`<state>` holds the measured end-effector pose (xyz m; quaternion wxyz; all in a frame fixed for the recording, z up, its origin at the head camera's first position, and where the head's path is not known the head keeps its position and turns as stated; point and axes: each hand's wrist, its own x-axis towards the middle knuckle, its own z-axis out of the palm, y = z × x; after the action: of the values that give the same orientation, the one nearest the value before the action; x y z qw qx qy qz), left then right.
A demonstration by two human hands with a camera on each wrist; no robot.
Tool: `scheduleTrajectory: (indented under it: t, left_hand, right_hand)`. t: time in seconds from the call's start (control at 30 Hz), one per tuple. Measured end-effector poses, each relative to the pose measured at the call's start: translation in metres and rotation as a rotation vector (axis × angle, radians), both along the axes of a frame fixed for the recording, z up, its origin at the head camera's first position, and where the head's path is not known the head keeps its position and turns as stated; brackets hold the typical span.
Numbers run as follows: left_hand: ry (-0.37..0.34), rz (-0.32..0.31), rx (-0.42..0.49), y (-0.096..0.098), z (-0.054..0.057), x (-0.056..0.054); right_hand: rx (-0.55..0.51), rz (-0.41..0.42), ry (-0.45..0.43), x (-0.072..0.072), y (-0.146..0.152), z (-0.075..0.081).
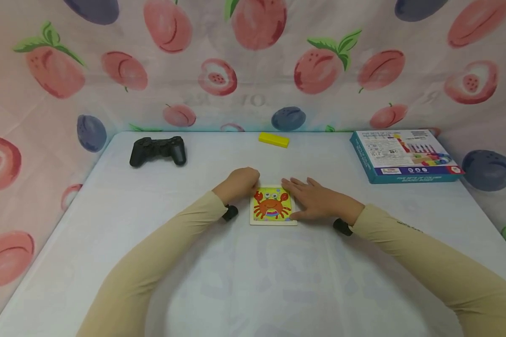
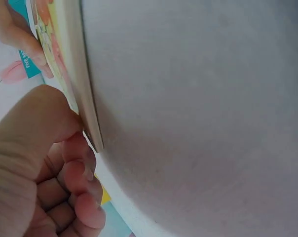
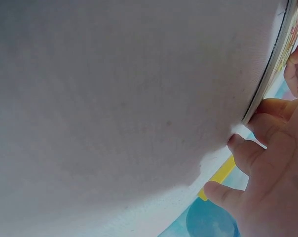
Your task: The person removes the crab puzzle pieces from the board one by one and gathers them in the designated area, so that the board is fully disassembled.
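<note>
1. Fruit-printed cloth [image 1: 253, 100] backs your white desk [image 1: 278, 285], wrapping round its left and right sides.
2. Near the middle of the desk, your crab picture board [image 1: 272, 206] lies picture side up between your two hands.
3. Your left hand [image 1: 238, 183] is at the far left corner of the board, fingers curled in, thumb and forefinger pinching the edge.
4. Your right hand [image 1: 316, 199] rests along the board's right side, fingers spread wide and fairly straight, touching the edge.
5. Beyond the board, your yellow block [image 1: 274, 139] lies near the far edge of the desk.
6. Your black game controller [image 1: 158, 151] sits at the far left; your teal-sided product box [image 1: 406, 157] lies flat at the far right.
</note>
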<state>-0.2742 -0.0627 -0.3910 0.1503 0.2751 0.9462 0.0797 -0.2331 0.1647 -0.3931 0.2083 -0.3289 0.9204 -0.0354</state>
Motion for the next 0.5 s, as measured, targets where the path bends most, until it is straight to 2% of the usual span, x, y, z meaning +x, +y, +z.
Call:
scheduleTrajectory:
  t: [0.27,0.5]
  left_hand:
    - [-0.031,0.002,0.011,-0.0024,-0.0038,-0.0018]
    - [-0.087,0.038,0.116,-0.0094,-0.0053,-0.0025]
  right_hand:
    - [-0.012,0.008,-0.002,0.0014,0.0005,0.0025]
    - [-0.022,0.003,0.003,0.0,0.001,0.0003]
